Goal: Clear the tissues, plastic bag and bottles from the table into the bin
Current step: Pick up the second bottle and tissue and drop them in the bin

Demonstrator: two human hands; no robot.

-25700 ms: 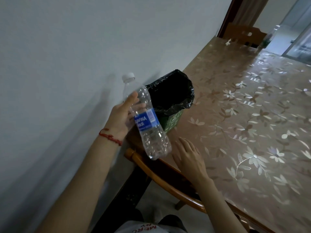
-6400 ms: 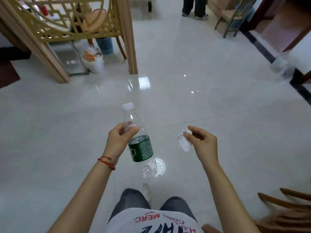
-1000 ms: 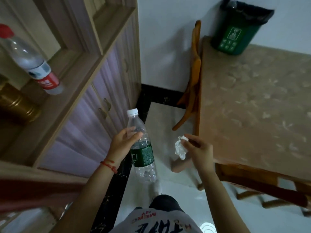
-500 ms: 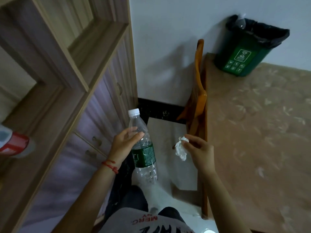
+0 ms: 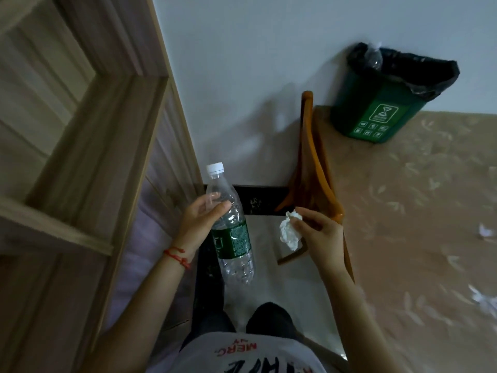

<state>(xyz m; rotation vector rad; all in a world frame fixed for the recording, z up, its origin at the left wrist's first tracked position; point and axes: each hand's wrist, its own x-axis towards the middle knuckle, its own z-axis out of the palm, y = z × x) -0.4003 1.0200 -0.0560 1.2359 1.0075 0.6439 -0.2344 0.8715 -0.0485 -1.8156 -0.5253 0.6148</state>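
Note:
My left hand (image 5: 200, 222) grips a clear plastic bottle (image 5: 231, 232) with a green label and white cap, held upright over the floor. A crumpled white tissue (image 5: 289, 232) is pinched in my right hand (image 5: 320, 232), just left of the table's near corner. The green bin (image 5: 376, 114) with a black liner stands on the table (image 5: 416, 211) against the wall, far right of both hands. Another clear bottle (image 5: 373, 56) pokes out of the bin's top.
A wooden chair (image 5: 312, 168) is tucked at the table's left end, between my hands and the bin. A wooden cabinet (image 5: 80, 157) fills the left side. Small white scraps (image 5: 484, 232) lie on the table at the right edge.
The view has swung right and closer to the table; the bin now sits nearer. Both hands keep their hold on the bottle and tissue, and the red-capped bottle on the shelf has left view.

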